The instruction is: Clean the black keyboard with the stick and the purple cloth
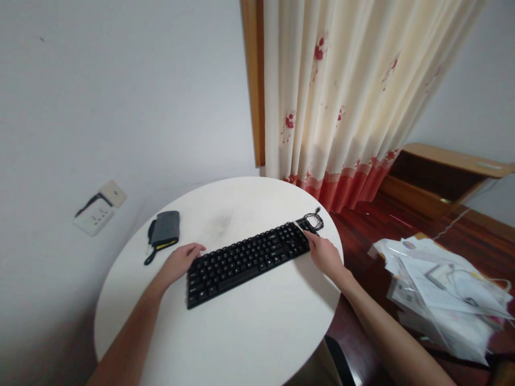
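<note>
A black, rectangular plastic keyboard (249, 256) lies flat, keys upward, slanting from eight toward two o'clock, with its coiled black cable (321, 219) and a slim whitish stick (298, 226) at the two-o'clock end.

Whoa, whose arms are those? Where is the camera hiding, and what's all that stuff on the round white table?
There's no robot here, just a person with two bare hands. The camera is worn on that person's head, looking forward and down, so you see almost what they would see.

On the white table lies a black keyboard, with its thin cable looped at the far right end. Over to the left sits a dark gray folded thing with a bit of yellow at its edge.

The left hand is at the keyboard's left end. The right hand holds a small pale stick over the keys at the right end. It's too small to tell exactly what it is.
</note>
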`<state>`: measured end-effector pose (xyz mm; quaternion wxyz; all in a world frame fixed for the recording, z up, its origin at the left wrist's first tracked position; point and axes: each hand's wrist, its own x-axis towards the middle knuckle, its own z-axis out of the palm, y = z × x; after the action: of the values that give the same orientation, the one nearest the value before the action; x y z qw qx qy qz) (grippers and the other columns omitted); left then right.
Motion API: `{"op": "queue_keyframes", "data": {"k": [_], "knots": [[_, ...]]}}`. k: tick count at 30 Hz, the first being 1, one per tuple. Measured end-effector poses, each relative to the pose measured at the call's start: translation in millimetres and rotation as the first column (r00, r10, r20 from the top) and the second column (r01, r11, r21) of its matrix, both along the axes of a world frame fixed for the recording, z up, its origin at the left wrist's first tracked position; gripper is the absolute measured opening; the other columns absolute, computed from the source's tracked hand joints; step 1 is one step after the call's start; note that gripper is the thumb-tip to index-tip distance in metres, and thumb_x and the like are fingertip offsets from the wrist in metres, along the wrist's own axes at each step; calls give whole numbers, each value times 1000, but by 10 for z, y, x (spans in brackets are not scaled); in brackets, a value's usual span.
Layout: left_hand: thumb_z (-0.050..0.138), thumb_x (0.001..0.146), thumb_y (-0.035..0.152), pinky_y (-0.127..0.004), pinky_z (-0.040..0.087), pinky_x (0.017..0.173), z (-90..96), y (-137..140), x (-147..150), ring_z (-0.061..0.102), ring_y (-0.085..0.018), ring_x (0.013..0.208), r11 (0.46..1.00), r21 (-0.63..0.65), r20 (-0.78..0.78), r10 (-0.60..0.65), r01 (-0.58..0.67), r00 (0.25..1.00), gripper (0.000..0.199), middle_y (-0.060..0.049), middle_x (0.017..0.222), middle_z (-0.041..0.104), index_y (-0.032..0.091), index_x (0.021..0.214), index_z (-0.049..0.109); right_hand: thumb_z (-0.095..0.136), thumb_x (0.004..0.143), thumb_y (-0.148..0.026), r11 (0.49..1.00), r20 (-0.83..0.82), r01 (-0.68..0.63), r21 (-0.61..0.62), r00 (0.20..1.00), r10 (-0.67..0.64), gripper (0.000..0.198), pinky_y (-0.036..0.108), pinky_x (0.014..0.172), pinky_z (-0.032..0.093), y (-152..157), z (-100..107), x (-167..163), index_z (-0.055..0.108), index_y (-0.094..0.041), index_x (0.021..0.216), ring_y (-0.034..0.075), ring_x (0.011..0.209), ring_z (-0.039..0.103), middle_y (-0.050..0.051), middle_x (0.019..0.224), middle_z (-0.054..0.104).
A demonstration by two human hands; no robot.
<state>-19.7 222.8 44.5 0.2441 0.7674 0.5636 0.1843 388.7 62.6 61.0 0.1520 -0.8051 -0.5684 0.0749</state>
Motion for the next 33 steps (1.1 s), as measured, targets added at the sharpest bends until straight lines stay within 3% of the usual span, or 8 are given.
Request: {"op": "queue_keyframes", "data": {"k": [4,8,14,17,20,26,29,33], "knots": [[39,81,56,-32,47,73,-1,-1,7,65,-25,80,1000,-4,-15,2,-2,1000,51,-5,79,71,18,89,72,26,100,-30,999,35,5,-33,999,-4,46,32,76,46,-62,-64,15,48,-34,140,25,94,68,8,109,72],[39,82,56,-31,46,72,-38,23,-11,65,-25,79,1000,-8,-7,-11,11,1000,51,-4,78,71,19,89,72,27,100,-29,996,55,9,-87,998,-4,47,31,71,46,-356,-108,85,45,-34,143,26,88,70,10,103,73],[42,81,56,-31,47,73,-70,43,-29,65,-25,80,1000,8,24,-16,15,1000,49,-5,78,72,19,87,73,33,99,-30,986,29,-3,-166,1000,7,46,31,75,46,-734,27,164,48,-32,142,25,90,69,11,102,73],[42,81,57,-31,48,74,-71,48,-30,65,-25,79,1000,14,14,-16,16,1000,50,-5,79,72,19,87,74,33,99,-31,992,33,25,-120,999,-21,45,31,76,46,-667,135,186,51,-30,140,25,92,69,10,102,73],[41,81,57,-31,48,75,-70,50,-32,65,-24,78,1000,18,4,-23,23,1000,51,-5,79,72,18,88,73,30,99,-30,998,27,49,-36,998,-48,45,31,77,46,-397,186,178,51,-31,139,25,95,68,9,106,72],[41,80,55,-31,48,73,-27,18,-19,65,-25,80,1000,3,4,-7,7,1000,49,-5,79,72,19,88,73,29,100,-30,1000,7,9,-13,1000,-9,45,29,81,45,113,93,148,50,-31,140,23,101,66,7,111,71],[40,81,55,-32,47,72,-13,4,-11,66,-26,81,1000,-8,-2,4,-4,1000,49,-5,79,72,19,88,72,29,100,-30,1000,15,9,-25,1000,-8,45,29,80,46,76,11,190,50,-32,140,23,100,67,7,112,71],[41,81,57,-32,47,74,-34,22,-20,65,-26,81,1000,-2,9,-12,12,1000,50,-5,79,72,18,89,72,30,100,-31,998,14,24,-49,1000,-24,45,30,78,47,-198,-85,273,50,-33,140,23,97,68,8,112,71]]}}
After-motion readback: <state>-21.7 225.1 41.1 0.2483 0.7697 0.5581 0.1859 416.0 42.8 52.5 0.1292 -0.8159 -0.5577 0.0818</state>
